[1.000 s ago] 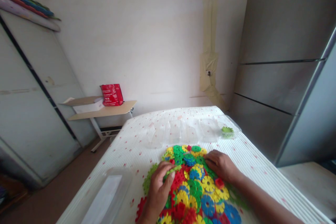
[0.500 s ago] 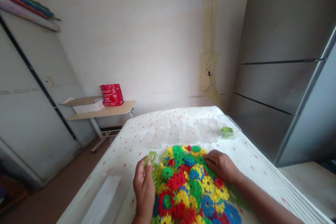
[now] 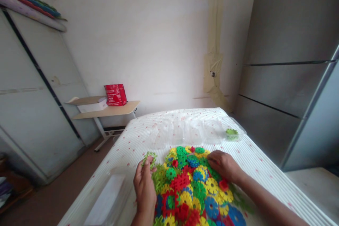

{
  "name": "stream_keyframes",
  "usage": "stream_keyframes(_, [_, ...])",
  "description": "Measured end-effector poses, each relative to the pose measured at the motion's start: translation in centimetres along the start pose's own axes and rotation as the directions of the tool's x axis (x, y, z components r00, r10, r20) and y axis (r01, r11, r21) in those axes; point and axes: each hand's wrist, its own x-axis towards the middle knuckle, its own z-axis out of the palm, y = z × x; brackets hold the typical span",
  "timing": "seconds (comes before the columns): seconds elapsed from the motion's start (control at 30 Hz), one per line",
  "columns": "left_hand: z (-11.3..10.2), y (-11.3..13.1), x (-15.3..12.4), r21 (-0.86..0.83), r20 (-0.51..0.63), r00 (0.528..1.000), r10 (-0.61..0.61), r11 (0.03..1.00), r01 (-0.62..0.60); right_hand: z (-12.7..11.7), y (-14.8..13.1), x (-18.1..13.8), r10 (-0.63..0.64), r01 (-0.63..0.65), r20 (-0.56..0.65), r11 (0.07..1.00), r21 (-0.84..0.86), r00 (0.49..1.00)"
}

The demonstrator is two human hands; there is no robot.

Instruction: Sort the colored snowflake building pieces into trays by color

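My left hand [image 3: 145,180] is closed on a light green building piece [image 3: 149,158] with a notched edge, pinched at the fingertips. It is left of a heaped pile of plastic building pieces [image 3: 197,187]: yellow, green and blue notched discs and red and light green lattice pieces. More light green pieces [image 3: 159,177] lie at the pile's left edge, beside that hand. My right hand [image 3: 224,165] rests at the pile's upper right edge, its fingers curled near green discs; whatever they hold is hidden.
Behind the pile stands a clear divided tray [image 3: 194,133], with light green pieces [image 3: 232,132] in its right compartment. A clear plastic box [image 3: 107,199] with something white is at front left. A patterned cloth [image 3: 140,136] covers the table. The fridge [image 3: 275,77] rises at right.
My left hand has moved slightly up and away from the pile with the light green piece, which now shows more of its face. My right hand stays in nearly the same place.
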Motion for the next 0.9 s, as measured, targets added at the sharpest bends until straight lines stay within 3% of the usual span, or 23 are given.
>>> stream_keyframes(0.23, [0.0,0.0,-0.1,-0.029,0.0,1.0,-0.011,1.0,0.011,-0.3,-2.6,2.5,-0.092,0.092,0.001,0.996,-0.02,0.996])
stream_keyframes(0.5, [0.1,0.2,-0.3,-0.007,0.027,0.999,-0.017,1.0,0.017,1.8,-6.5,6.8,-0.18,0.187,0.123,0.981,-0.047,0.976])
stream_keyframes(0.67, [0.2,0.4,-0.5,-0.035,0.054,0.998,-0.034,0.999,0.036,4.2,-8.1,9.1,-0.163,0.195,0.231,0.973,-0.126,0.959])
stream_keyframes(0.9, [0.3,0.6,-0.8,-0.032,0.111,0.993,-0.044,0.998,0.048,6.3,-8.8,10.0,-0.087,0.144,0.26,0.967,-0.211,0.962])
